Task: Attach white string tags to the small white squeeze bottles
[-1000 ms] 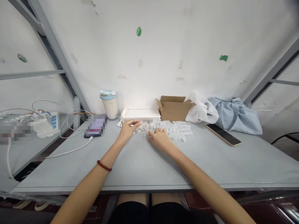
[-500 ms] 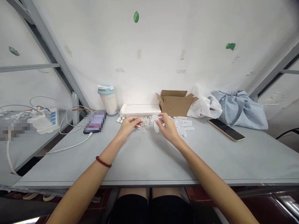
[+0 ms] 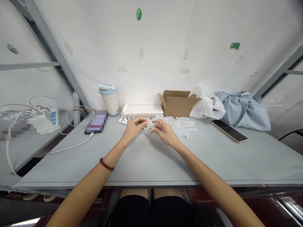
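My left hand (image 3: 135, 128) and my right hand (image 3: 165, 133) meet fingertip to fingertip above the middle of the grey table. Between the thumb and fingers of my right hand is a small translucent white plastic sleeve (image 3: 151, 125). The left fingers are pinched at its left end; what they grip is too small to make out. White cord (image 3: 147, 130) lies in loops under and behind the fingers, partly hidden by them. Several small white caps (image 3: 123, 120) lie left of it. A pile of similar translucent sleeves (image 3: 181, 126) spreads out to the right of my right hand.
Behind the hands stand a flat white box (image 3: 142, 110), an open cardboard box (image 3: 177, 106) and a white plastic bag (image 3: 207, 105). A cup (image 3: 110, 101) and a plugged-in phone (image 3: 96, 122) are at left. Another phone (image 3: 229, 130) and a blue cloth bundle (image 3: 243, 110) lie at right.
My right hand has moved left with the translucent sleeve, bringing it to my left fingertips. My left hand has shifted slightly right. The hands were apart before and now meet.
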`<state>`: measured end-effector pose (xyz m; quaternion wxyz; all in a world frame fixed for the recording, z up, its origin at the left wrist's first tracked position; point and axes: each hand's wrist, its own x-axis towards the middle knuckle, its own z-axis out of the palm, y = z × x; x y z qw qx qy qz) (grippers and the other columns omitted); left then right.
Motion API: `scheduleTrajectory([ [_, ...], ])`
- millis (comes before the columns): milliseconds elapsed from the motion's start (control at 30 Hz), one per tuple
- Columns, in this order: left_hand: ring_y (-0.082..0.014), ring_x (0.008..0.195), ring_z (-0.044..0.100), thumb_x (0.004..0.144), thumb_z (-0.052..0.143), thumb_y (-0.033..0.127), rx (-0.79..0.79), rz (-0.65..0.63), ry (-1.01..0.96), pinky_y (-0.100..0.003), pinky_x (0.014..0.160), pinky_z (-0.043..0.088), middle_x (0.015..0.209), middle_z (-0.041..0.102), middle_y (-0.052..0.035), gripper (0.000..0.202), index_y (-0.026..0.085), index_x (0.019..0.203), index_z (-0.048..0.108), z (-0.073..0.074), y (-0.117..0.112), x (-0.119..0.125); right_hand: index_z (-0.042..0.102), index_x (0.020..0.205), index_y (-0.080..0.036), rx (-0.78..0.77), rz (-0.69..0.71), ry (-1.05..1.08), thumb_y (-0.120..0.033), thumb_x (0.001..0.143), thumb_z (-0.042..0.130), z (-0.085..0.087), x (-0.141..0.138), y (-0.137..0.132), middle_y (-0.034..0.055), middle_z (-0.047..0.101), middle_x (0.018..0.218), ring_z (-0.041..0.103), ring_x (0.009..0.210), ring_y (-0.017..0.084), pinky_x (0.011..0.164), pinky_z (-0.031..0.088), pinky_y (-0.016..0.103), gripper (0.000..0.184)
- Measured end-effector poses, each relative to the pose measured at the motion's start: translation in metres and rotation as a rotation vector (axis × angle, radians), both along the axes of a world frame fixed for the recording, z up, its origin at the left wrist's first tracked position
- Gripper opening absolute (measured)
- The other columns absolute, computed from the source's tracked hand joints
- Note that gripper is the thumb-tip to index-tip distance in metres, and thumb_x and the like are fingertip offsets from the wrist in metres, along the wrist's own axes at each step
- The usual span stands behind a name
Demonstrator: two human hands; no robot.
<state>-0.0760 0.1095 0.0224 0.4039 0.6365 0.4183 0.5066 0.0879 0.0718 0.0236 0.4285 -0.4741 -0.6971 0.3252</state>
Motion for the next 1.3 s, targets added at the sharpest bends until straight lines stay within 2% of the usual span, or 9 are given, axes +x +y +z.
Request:
scheduleTrajectory([
  [133,-0.0165,0.071,0.061,0.072,0.064,0.035,0.082,-0.002,0.08,-0.027,0.061,0.049,0.079,0.068,-0.0054,0.022,0.015,0.079,0.067,-0.002,-0.001,0.0,0.051,0.111,-0.017,0.012,-0.001,-0.062,-0.024,0.082,0.05,-0.001,0.002,0.002,0.0018,0.068,0.075,0.063,0.068,0.016,0.065,0.044,0.029,0.03],
  [267,-0.0169,0.079,0.061,0.08,0.056,0.028,0.312,0.012,0.256,-0.026,0.067,0.049,0.086,0.069,-0.0056,0.017,0.017,0.084,0.067,-0.005,-0.005,0.002,0.047,0.121,-0.015,0.048,-0.005,-0.085,-0.022,0.082,0.048,-0.002,0.002,0.002,-0.0004,0.064,0.069,0.06,0.066,0.015,0.067,0.044,0.028,0.039],
  [400,-0.016,0.078,0.061,0.085,0.048,0.024,0.481,0.0,0.383,-0.026,0.064,0.048,0.089,0.067,-0.0061,0.022,0.018,0.095,0.066,-0.008,-0.008,0.003,0.049,0.121,-0.015,0.062,-0.004,-0.067,-0.021,0.083,0.047,-0.004,0.001,0.002,-0.0004,0.064,0.071,0.061,0.066,0.014,0.071,0.044,0.029,0.038],
  [533,-0.0158,0.078,0.06,0.086,0.046,0.022,0.505,0.001,0.421,-0.025,0.062,0.048,0.09,0.067,-0.006,0.024,0.019,0.099,0.066,-0.007,-0.01,0.005,0.05,0.112,-0.017,0.048,-0.025,-0.044,-0.023,0.082,0.05,-0.006,0.002,0.005,0.0007,0.066,0.072,0.062,0.068,0.016,0.068,0.045,0.029,0.031],
  [700,-0.0159,0.077,0.062,0.083,0.05,0.022,0.455,0.024,0.355,-0.025,0.064,0.049,0.09,0.069,-0.0052,0.021,0.019,0.093,0.068,-0.002,-0.013,0.007,0.051,0.102,-0.019,-0.004,-0.035,0.067,-0.025,0.08,0.052,-0.005,0.002,0.005,0.0032,0.069,0.079,0.065,0.071,0.016,0.067,0.046,0.029,0.023],
  [867,-0.0176,0.081,0.062,0.082,0.051,0.024,0.486,0.099,0.373,-0.028,0.066,0.051,0.093,0.069,-0.0062,0.019,0.018,0.09,0.067,0.0,-0.014,0.004,0.052,0.096,-0.019,-0.052,-0.043,0.169,-0.026,0.079,0.054,-0.006,0.001,0.006,0.003,0.07,0.08,0.067,0.073,0.017,0.065,0.048,0.029,0.018],
  [1000,-0.0236,0.107,0.053,0.079,0.057,0.024,0.671,0.011,0.499,-0.038,0.087,0.047,0.114,0.062,-0.009,0.031,0.018,0.109,0.06,0.0,-0.013,0.002,0.053,0.095,-0.018,-0.057,-0.074,0.184,-0.027,0.078,0.056,-0.009,0.0,0.009,0.0033,0.069,0.078,0.067,0.074,0.017,0.068,0.049,0.03,0.019],
  [1067,-0.025,0.113,0.049,0.078,0.06,0.025,0.743,-0.05,0.568,-0.042,0.094,0.042,0.118,0.06,-0.0097,0.036,0.018,0.113,0.057,-0.002,-0.012,0.002,0.053,0.096,-0.018,-0.058,-0.079,0.197,-0.028,0.078,0.056,-0.01,-0.001,0.009,0.0035,0.068,0.079,0.067,0.075,0.017,0.07,0.05,0.031,0.021],
  [1300,-0.0262,0.108,0.049,0.075,0.06,0.02,0.683,-0.059,0.677,-0.043,0.092,0.042,0.114,0.061,-0.0086,0.034,0.019,0.109,0.059,0.002,-0.011,-0.002,0.054,0.097,-0.018,-0.083,-0.034,0.218,-0.028,0.08,0.056,-0.015,-0.005,0.008,0.005,0.069,0.083,0.067,0.078,0.017,0.073,0.051,0.032,0.02],
])
